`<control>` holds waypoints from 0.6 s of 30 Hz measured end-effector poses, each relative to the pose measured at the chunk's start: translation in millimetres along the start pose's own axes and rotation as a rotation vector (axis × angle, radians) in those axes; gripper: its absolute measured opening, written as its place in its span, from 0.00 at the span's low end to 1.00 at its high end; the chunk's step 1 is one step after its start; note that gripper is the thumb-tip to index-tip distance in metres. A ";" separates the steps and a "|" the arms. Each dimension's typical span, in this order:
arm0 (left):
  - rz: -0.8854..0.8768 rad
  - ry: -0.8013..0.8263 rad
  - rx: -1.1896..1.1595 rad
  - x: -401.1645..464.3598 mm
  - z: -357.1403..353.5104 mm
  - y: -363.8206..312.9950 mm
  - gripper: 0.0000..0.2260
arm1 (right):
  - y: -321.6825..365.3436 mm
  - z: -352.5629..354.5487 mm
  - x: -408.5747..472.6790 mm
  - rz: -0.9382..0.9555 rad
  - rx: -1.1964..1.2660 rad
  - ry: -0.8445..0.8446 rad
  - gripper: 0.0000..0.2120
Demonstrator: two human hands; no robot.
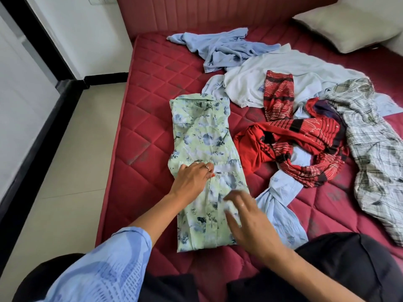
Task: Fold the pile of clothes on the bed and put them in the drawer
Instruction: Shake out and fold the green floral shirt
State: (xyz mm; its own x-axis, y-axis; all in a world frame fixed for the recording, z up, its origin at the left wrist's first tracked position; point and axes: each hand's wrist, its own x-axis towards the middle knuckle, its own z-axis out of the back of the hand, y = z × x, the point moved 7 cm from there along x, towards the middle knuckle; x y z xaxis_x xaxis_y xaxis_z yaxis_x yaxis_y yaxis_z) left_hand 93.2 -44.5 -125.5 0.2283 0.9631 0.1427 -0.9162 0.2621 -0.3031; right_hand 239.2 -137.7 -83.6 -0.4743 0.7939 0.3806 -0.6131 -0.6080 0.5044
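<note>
Dark trousers and a pale blue sleeve are seen nearest the lens, at the bed's near edge. From the sleeve the left forearm is extended forward and to the right; the left hand is laid palm down on the floral shirt about midway along its length, fingers bent lightly onto the cloth, a ring seen on one finger. Whether cloth is pinched under those fingers cannot be told. The right hand is blurred, held low over the shirt's lower right part, fingers spread and loosely bent; nothing is seen gripped, and contact with the cloth cannot be confirmed.

The floral shirt is laid lengthwise on the red quilted mattress, sides folded inward into a narrow strip, collar at the far end. To its right the unfolded pile is spread: a red patterned garment, a plaid shirt, a white garment, a light blue garment farther back. A pillow is noted at the far right corner.
</note>
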 end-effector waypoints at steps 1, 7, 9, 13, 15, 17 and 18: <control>0.009 0.023 0.011 0.3 -5.3 1.7 0.10 | 11.6 -1.4 -15.3 0.131 -0.099 0.046 0.12; 0.089 0.047 0.018 -0.3 -12.9 4.8 0.08 | 0.1 -57.7 -55.2 0.290 -0.441 0.465 0.33; 0.205 0.102 -0.102 1.8 -14.0 11.0 0.06 | -1.2 -61.1 -39.6 0.245 -0.432 0.448 0.29; 0.343 0.180 -0.427 4.0 -10.1 23.3 0.07 | 2.0 -45.2 -3.9 0.106 -0.341 0.436 0.19; 0.295 0.227 -0.514 2.5 -6.3 21.9 0.10 | 6.4 -28.5 6.2 0.023 -0.280 0.454 0.18; 0.233 0.283 -0.555 -5.8 -2.8 17.2 0.15 | 10.7 -6.4 9.0 -0.013 -0.256 0.443 0.30; 0.198 0.308 -0.569 -12.1 3.3 11.3 0.18 | 15.9 6.3 7.2 -0.023 -0.212 0.468 0.30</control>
State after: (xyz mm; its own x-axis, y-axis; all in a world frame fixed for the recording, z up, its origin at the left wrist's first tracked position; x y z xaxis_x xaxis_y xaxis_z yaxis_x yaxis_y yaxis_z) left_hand 79.0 -53.4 -127.6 0.2350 0.9477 -0.2159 -0.6535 -0.0104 -0.7569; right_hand 230.0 -141.6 -68.0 -0.6615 0.7488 -0.0408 -0.7182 -0.6170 0.3217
